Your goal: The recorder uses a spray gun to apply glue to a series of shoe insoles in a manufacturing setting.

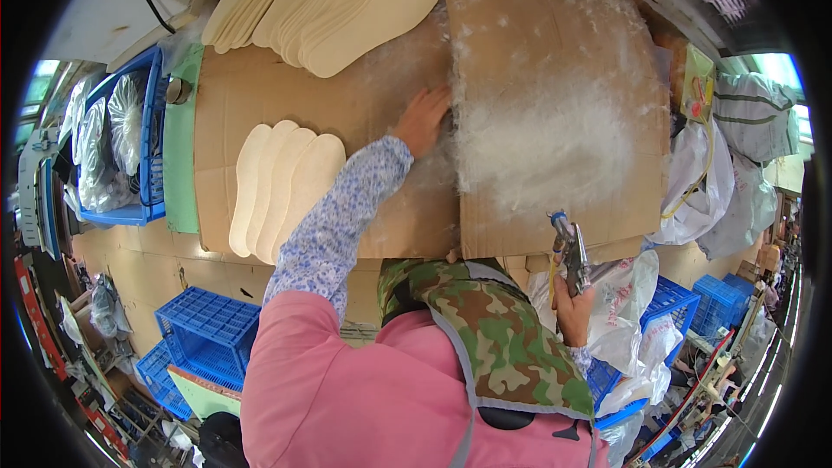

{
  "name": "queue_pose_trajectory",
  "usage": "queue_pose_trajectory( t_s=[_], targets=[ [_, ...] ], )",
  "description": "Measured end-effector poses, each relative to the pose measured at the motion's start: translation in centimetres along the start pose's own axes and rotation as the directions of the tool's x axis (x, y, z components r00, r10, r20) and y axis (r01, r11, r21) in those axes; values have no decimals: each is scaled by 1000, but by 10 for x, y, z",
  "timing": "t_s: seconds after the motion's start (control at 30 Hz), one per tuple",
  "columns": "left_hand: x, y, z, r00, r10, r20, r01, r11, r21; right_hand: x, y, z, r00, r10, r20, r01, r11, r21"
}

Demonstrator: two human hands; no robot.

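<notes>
Spray gun point(574, 253), metal, one: at the near edge of the cardboard point(394, 208), gripped in the curled right hand point(572, 310). Left hand point(423, 121): fingers extended, seemingly empty, beside white fluff point(555, 143). Four insoles point(282, 186): fanned, left. Insole stacks point(334, 13): far side.

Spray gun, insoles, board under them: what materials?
Spray gun: probably metal, polished, given its bright silvery highlights.
Insoles: cream, matte, without gloss; maybe felt or foam, unclear which.
Board: likely cardboard, dull, a flat brown sheet.
</notes>
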State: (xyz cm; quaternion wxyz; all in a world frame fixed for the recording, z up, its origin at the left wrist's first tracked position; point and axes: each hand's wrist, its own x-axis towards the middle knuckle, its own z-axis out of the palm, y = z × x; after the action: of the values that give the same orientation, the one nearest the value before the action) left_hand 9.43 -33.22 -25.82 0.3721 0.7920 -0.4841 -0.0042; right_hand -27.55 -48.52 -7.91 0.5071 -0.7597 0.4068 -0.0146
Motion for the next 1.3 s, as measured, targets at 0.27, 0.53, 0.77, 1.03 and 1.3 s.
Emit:
queue_pose_trajectory(
  t_s=[0.27, 0.53, 0.77, 1.03, 1.3],
  targets=[
    [-89, 98, -12, 981, -145, 125, 167, 969, -184, 20, -16, 9, 996, -41, 75, 36, 998, 57],
    [-75, 86, -39, 846, -457, -273, 524, 805, 277, 23, -11, 5, 994, -62, 89, 60, 998, 22],
    [-69, 67, -14, 866, -468, -173, 462, 883, -79, 25, 2, -4, 987, -114, 109, 110, 993, 39],
    [-13, 85, 10, 886, -448, -118, 458, 886, 73, 26, 1, -9, 988, -103, 114, 84, 984, 157],
    [-64, 104, 16, 929, -371, -22, 370, 929, -23, 37, 7, -12, 985, -141, 97, 145, 989, -37]
  ],
)
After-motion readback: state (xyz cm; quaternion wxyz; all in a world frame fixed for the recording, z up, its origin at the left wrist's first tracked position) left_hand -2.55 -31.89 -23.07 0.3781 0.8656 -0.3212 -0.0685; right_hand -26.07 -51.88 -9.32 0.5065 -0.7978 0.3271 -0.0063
